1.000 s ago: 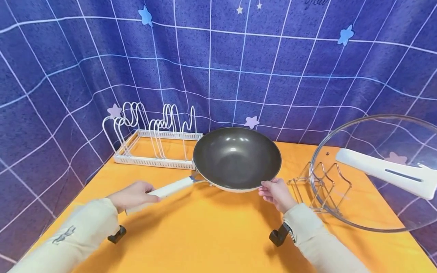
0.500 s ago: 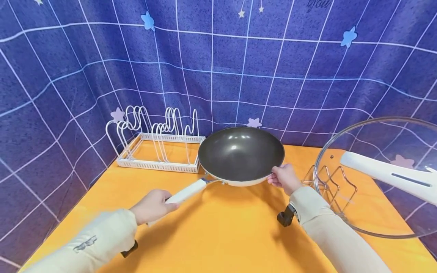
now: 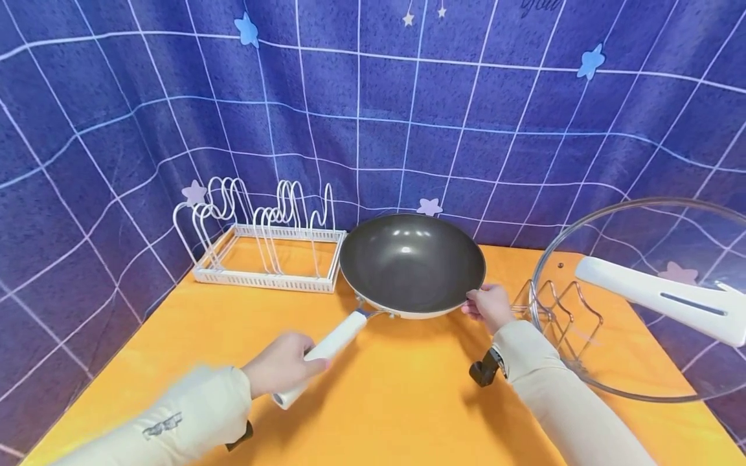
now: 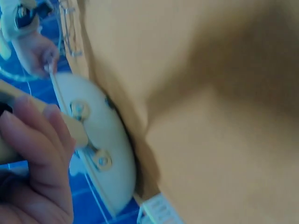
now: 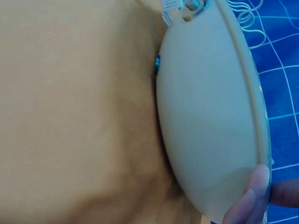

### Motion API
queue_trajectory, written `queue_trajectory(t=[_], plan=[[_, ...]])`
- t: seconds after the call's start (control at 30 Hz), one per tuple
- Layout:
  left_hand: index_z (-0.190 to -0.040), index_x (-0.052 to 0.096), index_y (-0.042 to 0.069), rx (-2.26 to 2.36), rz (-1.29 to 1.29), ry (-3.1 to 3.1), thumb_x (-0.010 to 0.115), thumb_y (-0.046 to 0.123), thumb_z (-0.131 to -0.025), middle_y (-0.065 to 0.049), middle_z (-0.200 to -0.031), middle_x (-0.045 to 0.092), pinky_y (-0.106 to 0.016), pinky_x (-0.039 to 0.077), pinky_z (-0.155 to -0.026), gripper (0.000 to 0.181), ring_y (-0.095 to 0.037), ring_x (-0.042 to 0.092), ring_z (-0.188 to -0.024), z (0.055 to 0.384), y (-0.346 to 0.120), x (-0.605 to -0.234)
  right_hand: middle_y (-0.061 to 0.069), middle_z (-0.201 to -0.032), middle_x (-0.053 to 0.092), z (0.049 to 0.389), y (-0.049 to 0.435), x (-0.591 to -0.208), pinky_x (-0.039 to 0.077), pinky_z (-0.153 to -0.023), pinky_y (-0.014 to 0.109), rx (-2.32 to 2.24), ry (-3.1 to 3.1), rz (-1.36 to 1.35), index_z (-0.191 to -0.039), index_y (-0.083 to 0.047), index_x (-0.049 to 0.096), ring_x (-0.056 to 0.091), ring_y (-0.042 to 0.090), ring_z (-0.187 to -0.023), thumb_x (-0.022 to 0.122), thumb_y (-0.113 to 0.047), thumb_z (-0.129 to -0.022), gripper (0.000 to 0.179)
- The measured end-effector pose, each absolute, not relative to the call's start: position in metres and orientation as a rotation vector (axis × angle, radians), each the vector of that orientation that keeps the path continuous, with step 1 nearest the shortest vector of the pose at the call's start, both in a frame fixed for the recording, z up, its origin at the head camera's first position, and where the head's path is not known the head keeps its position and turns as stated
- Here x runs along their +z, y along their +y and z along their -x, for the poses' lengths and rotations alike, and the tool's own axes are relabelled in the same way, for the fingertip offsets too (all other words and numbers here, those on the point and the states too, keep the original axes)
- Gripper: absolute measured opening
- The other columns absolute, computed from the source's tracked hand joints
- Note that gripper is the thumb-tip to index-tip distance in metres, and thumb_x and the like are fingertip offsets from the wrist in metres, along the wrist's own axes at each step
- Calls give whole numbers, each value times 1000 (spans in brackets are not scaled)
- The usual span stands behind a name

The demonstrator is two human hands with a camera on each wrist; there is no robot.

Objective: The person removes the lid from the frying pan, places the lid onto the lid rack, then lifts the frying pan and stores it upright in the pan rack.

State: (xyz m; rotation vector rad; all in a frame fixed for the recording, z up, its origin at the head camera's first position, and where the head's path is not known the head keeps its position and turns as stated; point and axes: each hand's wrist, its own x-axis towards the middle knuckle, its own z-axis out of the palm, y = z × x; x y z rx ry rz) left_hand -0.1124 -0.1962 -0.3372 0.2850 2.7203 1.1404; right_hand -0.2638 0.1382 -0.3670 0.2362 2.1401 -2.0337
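In the head view a wok (image 3: 412,265) with a dark inside and a white outer wall rests on the orange cloth, in the middle. Its white handle (image 3: 335,343) points toward me and to the left. My left hand (image 3: 285,367) grips this handle near its end. At the wok's right front rim, my right hand (image 3: 488,305) pinches the edge. The right wrist view shows fingers (image 5: 258,179) under the rim and the thumb over it. From the left wrist, the pale outer wall (image 4: 110,140) and the two-rivet handle mount are visible.
A white dish rack (image 3: 265,279) with upright wire loops stands left of the wok, very close to its rim. On the right, a glass lid (image 3: 618,388) with a white handle (image 3: 658,294) leans upright in a small wire stand (image 3: 562,317). A blue curtain (image 3: 384,155) hangs behind.
The handle has swung toward me and to the right, with my left hand following it. My right hand has shifted slightly up and right with the rim. The wok has turned a little.
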Motion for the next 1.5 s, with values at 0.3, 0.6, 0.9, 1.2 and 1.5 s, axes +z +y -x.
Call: queue_trajectory(t=[0.3,0.6,0.9,1.2,1.5], plan=[[-85,61,-2,1325,-267,2484,64,24,-90,-1,-65,57,-26,49,-51,26,-11,54,-58,109,-190,-343,-2,-58,57,256,138,-376,49,-47,19,-2017,2137,-199,-142,15,16,56,5,-45,45,-2,-95,58],[-106,60,-11,1384,-287,2398,64,22,-90,-5,-81,63,-32,55,-61,37,-16,61,-70,113,-185,-349,2,-68,58,224,127,-378,52,-56,23,-1912,2089,-58,-143,12,11,58,8,-54,50,-11,-96,65],[-118,55,-13,1442,-238,2403,61,21,-91,-10,-93,65,-32,53,-70,44,-17,61,-79,129,-172,-354,4,-76,58,178,114,-373,48,-53,20,-1842,1952,77,-139,10,22,57,9,-56,50,-19,-97,58],[-117,56,-11,1424,-282,2358,58,21,-93,-12,-93,64,-33,52,-69,40,-17,60,-78,130,-170,-354,2,-86,58,130,86,-380,52,-55,19,-1844,1633,161,-136,4,22,62,9,-63,49,-31,-98,58],[-118,59,-6,1385,-370,2360,59,25,-94,-13,-104,68,-44,52,-87,40,-22,64,-94,131,-154,-357,4,-90,57,115,61,-373,53,-52,21,-1833,1578,231,-136,4,25,62,9,-63,50,-35,-97,61]])
